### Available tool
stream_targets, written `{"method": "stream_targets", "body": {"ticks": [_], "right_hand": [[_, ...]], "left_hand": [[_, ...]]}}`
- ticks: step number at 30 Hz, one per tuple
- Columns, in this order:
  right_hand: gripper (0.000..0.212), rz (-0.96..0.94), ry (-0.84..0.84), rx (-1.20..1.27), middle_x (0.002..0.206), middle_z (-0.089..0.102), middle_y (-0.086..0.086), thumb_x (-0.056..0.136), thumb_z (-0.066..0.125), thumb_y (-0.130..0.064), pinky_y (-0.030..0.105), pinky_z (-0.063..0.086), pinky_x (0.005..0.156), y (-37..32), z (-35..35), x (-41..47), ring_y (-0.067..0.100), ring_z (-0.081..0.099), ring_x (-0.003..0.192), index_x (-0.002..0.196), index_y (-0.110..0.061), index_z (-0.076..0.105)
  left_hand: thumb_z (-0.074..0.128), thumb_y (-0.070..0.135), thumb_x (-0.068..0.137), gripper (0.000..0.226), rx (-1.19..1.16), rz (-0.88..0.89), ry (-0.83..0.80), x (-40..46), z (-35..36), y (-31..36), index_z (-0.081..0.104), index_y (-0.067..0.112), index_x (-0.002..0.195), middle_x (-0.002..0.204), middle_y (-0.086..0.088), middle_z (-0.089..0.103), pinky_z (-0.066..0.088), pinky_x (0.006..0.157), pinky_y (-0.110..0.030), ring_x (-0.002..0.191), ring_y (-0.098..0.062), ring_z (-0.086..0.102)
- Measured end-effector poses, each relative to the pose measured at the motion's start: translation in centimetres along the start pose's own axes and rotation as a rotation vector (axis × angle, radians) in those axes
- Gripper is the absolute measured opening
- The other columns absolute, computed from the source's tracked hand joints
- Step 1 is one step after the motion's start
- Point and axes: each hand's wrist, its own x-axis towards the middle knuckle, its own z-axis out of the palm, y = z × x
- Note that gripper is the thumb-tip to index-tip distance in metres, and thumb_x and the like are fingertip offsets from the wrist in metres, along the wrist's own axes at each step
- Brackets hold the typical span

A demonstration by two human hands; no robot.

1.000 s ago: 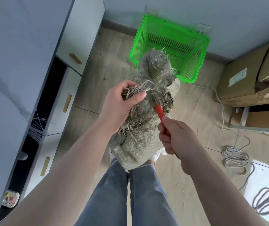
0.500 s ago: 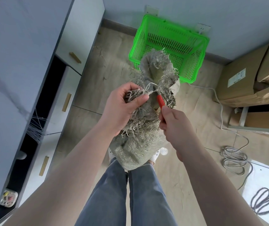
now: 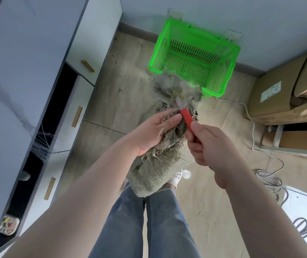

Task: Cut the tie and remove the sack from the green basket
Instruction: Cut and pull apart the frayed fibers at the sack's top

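A grey-green woven sack (image 3: 156, 172) with a frayed, bunched top hangs in front of my legs, outside the green basket (image 3: 195, 41), which stands by the far wall with nothing in it. My left hand (image 3: 154, 131) grips the frayed neck of the sack. My right hand (image 3: 210, 146) holds a red-handled knife (image 3: 187, 118), its short blade poking up into the frayed fibres just above my left fingers. The sack's top is blurred. The tie itself cannot be made out.
White cabinets with drawers line the left side, one dark gap open between them. Cardboard boxes (image 3: 286, 94) are stacked at the right. A white cable (image 3: 268, 177) coils on the wooden floor at the right. My jeans and a white shoe show below the sack.
The knife blade has pushed up through the sack's neck. The white tie loop seen earlier is gone from view. The sack's top has dropped and blurred, uncovering more of the basket.
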Motion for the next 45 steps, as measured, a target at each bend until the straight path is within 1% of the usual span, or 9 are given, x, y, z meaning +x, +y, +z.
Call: {"method": "stream_targets", "body": {"ticks": [4, 9, 18, 24, 30, 33, 38, 42, 45], "right_hand": [[0.038, 0.005, 0.056, 0.011, 0.051, 0.030, -0.006, 0.104, 0.039, -0.029, 0.015, 0.017, 0.037, -0.4, -1.2, -0.2, 0.007, 0.019, 0.041, 0.071, -0.014, 0.049], [0.034, 0.021, 0.130, 0.123, 0.050, 0.033, -0.006, 0.102, 0.045, -0.028, 0.014, 0.018, 0.035, -0.6, -1.3, 0.2, 0.005, 0.021, 0.039, 0.072, -0.013, 0.053], [0.032, 0.150, 0.072, 0.622, 0.052, 0.035, -0.005, 0.100, 0.049, -0.030, 0.017, 0.014, 0.034, 0.1, 1.4, 0.9, 0.005, 0.021, 0.036, 0.077, -0.010, 0.059], [0.028, 0.149, 0.085, 0.660, 0.053, 0.033, -0.006, 0.099, 0.050, -0.029, 0.021, 0.009, 0.041, 0.3, 1.1, 0.2, 0.005, 0.020, 0.037, 0.078, -0.011, 0.056], [0.030, 0.211, -0.011, 0.692, 0.051, 0.034, -0.007, 0.099, 0.048, -0.032, 0.017, 0.013, 0.036, -1.1, 0.0, 1.0, 0.003, 0.022, 0.034, 0.078, -0.011, 0.056], [0.030, 0.242, -0.040, 0.697, 0.052, 0.034, -0.007, 0.098, 0.050, -0.033, 0.016, 0.015, 0.036, -1.2, -0.2, 1.3, 0.003, 0.023, 0.033, 0.078, -0.011, 0.057], [0.033, 0.236, -0.020, 0.709, 0.052, 0.036, -0.006, 0.100, 0.046, -0.034, 0.016, 0.017, 0.033, -0.8, 0.3, 1.7, 0.003, 0.024, 0.033, 0.081, -0.009, 0.057], [0.031, 0.221, 0.011, 0.628, 0.051, 0.035, -0.007, 0.100, 0.047, -0.034, 0.018, 0.014, 0.037, -0.7, 0.9, 1.0, 0.004, 0.022, 0.035, 0.081, -0.010, 0.056], [0.032, 0.202, 0.070, 0.624, 0.050, 0.034, -0.007, 0.100, 0.048, -0.033, 0.018, 0.014, 0.037, -0.8, 1.1, 0.5, 0.004, 0.021, 0.035, 0.080, -0.010, 0.055]], "left_hand": [[0.053, 0.053, 0.092, 0.047, 0.241, 0.031, 0.105, 0.6, 0.1, 0.4, 0.056, 0.022, 0.128, 0.125, 0.007, 0.063, 0.041, 0.106, -0.023, 0.115, 0.004, 0.057], [0.040, 0.049, 0.099, 0.049, 0.488, 0.161, 0.247, 0.8, 0.9, 0.4, 0.049, 0.019, 0.137, 0.142, 0.001, 0.051, 0.029, 0.112, -0.030, 0.131, -0.009, 0.041], [0.041, 0.028, 0.102, 0.032, 0.536, 0.341, 0.595, 0.9, 2.4, -1.5, 0.053, 0.007, 0.082, 0.080, -0.012, 0.058, 0.030, 0.068, -0.029, 0.083, -0.023, 0.047], [0.041, 0.029, 0.102, 0.033, 0.584, 0.362, 0.605, 1.5, 2.7, -0.7, 0.059, 0.008, 0.085, 0.081, -0.012, 0.061, 0.028, 0.067, -0.029, 0.084, -0.022, 0.048], [0.056, 0.062, 0.085, 0.031, 0.094, 0.177, 0.355, 0.8, 2.5, -0.1, 0.065, 0.034, 0.094, 0.108, -0.009, 0.060, 0.040, 0.103, -0.047, 0.111, -0.034, 0.056], [0.066, 0.035, 0.088, 0.024, -0.028, 0.144, 0.274, 0.6, 1.8, -0.2, 0.066, 0.022, 0.109, 0.106, -0.002, 0.071, 0.051, 0.089, -0.030, 0.096, -0.014, 0.067], [0.059, 0.020, 0.095, 0.014, 0.176, 0.214, 0.345, 0.6, 1.4, 0.2, 0.060, 0.033, 0.091, 0.076, 0.028, 0.068, 0.048, 0.071, -0.015, 0.073, 0.012, 0.061], [0.055, 0.028, 0.097, 0.022, 0.453, 0.257, 0.452, 1.3, 0.8, 0.3, 0.057, 0.013, 0.113, 0.102, -0.009, 0.070, 0.048, 0.076, -0.045, 0.088, -0.025, 0.064], [0.053, 0.024, 0.098, 0.031, 0.515, 0.294, 0.474, 1.7, 1.4, 0.3, 0.054, 0.008, 0.125, 0.105, -0.002, 0.067, 0.047, 0.073, -0.037, 0.081, -0.019, 0.062]]}}
